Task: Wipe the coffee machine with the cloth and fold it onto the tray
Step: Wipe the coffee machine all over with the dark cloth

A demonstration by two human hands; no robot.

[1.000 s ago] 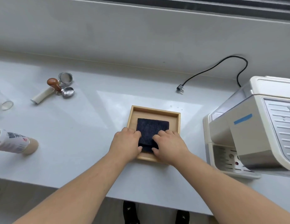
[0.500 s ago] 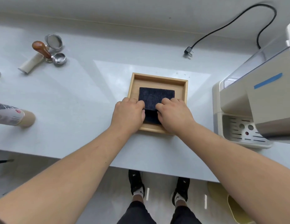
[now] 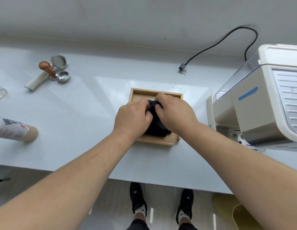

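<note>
A dark navy cloth (image 3: 155, 126) lies bunched in the square wooden tray (image 3: 154, 141) at the middle of the white counter. My left hand (image 3: 132, 117) and my right hand (image 3: 175, 112) both pinch the cloth's far part, fingers closed on it above the tray. Most of the cloth is hidden under my hands. The cream coffee machine (image 3: 260, 97) with a strip of blue tape stands at the right, a short way from the tray.
A black power cord with its plug (image 3: 182, 68) lies behind the tray. At the left are a wooden-handled tamper (image 3: 46, 68), metal filter baskets (image 3: 62, 77), a glass (image 3: 0, 93) and a lying bottle (image 3: 15, 128). The counter's front edge is near my body.
Earlier my hands pressed the folded cloth flat in the tray. Now both have slid toward the far edge and gathered the cloth up between the fingers. The camera has tilted down.
</note>
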